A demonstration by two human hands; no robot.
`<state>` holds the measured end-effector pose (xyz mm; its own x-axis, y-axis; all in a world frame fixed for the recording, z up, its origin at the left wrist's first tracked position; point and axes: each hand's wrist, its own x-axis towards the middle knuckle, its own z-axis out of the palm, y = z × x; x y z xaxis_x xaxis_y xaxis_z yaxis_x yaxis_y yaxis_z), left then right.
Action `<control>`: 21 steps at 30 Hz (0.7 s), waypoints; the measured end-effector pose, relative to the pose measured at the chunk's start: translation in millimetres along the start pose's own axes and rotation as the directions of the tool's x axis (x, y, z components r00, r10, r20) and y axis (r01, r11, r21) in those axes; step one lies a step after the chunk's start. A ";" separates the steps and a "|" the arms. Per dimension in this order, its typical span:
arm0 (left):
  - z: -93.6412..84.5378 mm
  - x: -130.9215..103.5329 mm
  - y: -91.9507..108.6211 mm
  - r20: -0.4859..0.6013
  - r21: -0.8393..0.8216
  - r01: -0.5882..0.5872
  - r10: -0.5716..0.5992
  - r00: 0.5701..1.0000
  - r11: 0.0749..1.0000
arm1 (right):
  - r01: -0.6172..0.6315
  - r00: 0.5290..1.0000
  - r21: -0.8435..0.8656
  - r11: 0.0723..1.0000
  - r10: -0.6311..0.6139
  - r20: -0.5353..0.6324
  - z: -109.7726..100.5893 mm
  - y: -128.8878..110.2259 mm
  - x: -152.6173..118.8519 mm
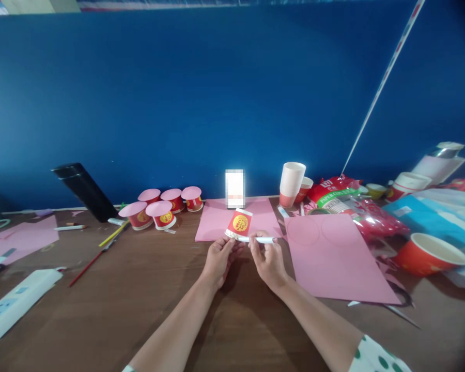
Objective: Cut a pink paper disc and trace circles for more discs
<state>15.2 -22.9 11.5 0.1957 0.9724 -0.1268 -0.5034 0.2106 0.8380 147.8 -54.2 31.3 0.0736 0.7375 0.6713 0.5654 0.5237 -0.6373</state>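
Note:
In the head view, a short red paper cup (239, 222) with a gold emblem stands tilted at the front of a pink sheet (211, 219). The fingers of my left hand (221, 257) are closed on its lower white rim. My right hand (268, 257) grips a white pen (261, 239), whose tip points left and reaches the cup's lower edge beside the left fingertips. Whether the tip touches the rim is too small to tell. My left palm and the cup's far side are hidden.
Several short red cups with pink paper discs on top (159, 208) stand left. To the right lie a pink sheet with drawn circles (333, 258), stacked paper cups (292, 181), a red bag (335, 188) and scissors (405, 294). A black bottle (87, 191) and power strip (21, 305) are farther left.

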 end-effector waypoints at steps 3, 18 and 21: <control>-0.5 0.3 -0.6 -0.002 0.001 0.004 -0.004 1.000 1.000 | 0.000 1.000 -0.005 1.000 0.001 0.009 0.1 0.0 -0.1; -0.6 -2.1 -0.3 0.009 0.016 0.011 -0.011 1.000 1.000 | -0.019 0.999 -0.064 0.998 0.016 -0.050 -1.9 2.3 1.6; -0.1 -2.6 0.1 0.005 0.019 0.017 -0.017 1.000 1.000 | -0.025 0.998 -0.071 0.997 0.021 -0.054 -2.3 1.5 2.1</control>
<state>14.5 -25.4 11.8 0.2083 0.9683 -0.1381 -0.4843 0.2248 0.8456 150.7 -52.8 32.7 0.1297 0.7242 0.6772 0.6204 0.4735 -0.6252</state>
